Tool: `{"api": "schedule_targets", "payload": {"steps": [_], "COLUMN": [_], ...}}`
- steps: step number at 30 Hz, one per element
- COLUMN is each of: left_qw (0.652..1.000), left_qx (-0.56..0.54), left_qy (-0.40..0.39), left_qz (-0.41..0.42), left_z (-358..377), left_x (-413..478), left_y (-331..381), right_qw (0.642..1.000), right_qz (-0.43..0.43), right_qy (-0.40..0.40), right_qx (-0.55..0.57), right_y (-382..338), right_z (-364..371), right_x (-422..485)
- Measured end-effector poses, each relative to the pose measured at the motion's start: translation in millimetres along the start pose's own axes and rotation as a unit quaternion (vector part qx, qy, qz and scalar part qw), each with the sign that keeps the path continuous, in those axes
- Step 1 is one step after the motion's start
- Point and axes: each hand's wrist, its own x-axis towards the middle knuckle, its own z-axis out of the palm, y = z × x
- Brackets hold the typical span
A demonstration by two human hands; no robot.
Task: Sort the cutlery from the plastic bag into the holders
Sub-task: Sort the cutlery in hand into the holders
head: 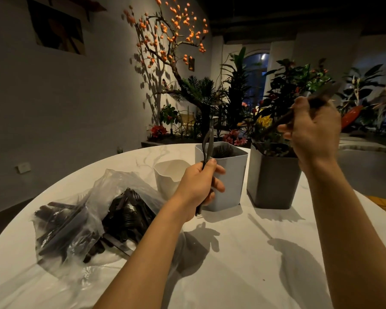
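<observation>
Your desk (pixel 243 253) shows a smooth, pale marbled top with a soft sheen. At its left edge, the bag (pixel 83 219) is thin, crinkled clear plastic, glossy where light hits, full of dark plastic cutlery (pixel 125 217). Toward the far edge, three matt plastic holders: white (pixel 167 177), light grey (pixel 232 175), dark grey (pixel 273 181).

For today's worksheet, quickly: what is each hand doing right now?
Left hand: holds dark cutlery pieces upright.
Right hand: holds a dark cutlery piece above the dark grey holder.
</observation>
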Motion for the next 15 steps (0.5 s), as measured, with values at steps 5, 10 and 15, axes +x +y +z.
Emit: {"api": "schedule_targets", "payload": {"steps": [5,10,15], "left_qw": [1.000,1.000,0.999], "left_qx": [0.005,-0.004,-0.022], "left_qy": [-0.003,-0.014,-0.041], "left_qz": [-0.003,-0.002,-0.002], "left_z": [0.8,0.4,2.8], "left_x": [-0.2,0.1,-1.3], "left_y": [-1.8,-4.6,-4.8], "right_qw": [0.970,0.923,0.870], "right_qz": [-0.054,-0.003,0.048], "right_qy": [-0.008,-0.088,-0.106], "right_qx": [-0.239,-0.374,-0.479], "right_y": [24.2,49.4,63.2], "right_z": [-0.1,10.7,13.8], "right_x": [4.4,-5.3,-17.1]}}
